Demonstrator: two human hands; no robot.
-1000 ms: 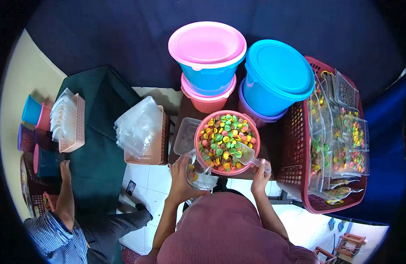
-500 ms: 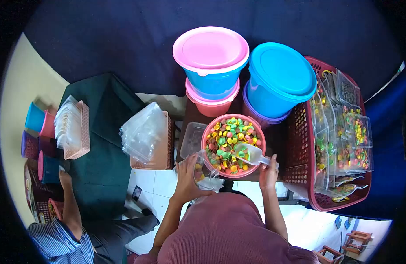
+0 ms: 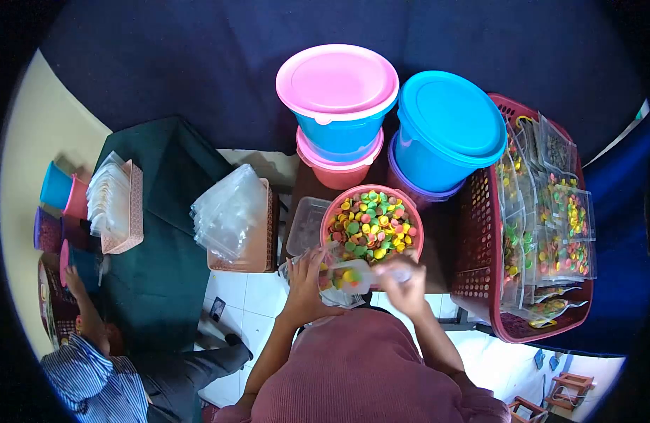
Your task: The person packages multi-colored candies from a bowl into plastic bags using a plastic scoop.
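Note:
My left hand (image 3: 304,290) grips a clear plastic bag (image 3: 347,300) in front of my body. My right hand (image 3: 405,287), blurred by motion, holds a clear scoop (image 3: 360,273) by its handle. The scoop is tilted toward the bag's mouth, with a few coloured pieces in or just past its tip; the overlap of clear plastic hides which. Just beyond both hands stands a pink bucket (image 3: 419,236), full of small round cup-shaped snack pieces (image 3: 370,224) in green, yellow, red and brown.
Lidded tubs, one pink-topped (image 3: 337,77) and one blue (image 3: 452,116), are stacked behind the bucket. At right, a dark red basket (image 3: 476,264) holds filled bags. A clear tray (image 3: 309,222) and flat bags (image 3: 230,211) lie left. Another person's hand (image 3: 75,282) is far left.
My right hand has brought the scoop from over the bucket toward me and left, to the bag in my left hand. The other person's hand at far left has shifted.

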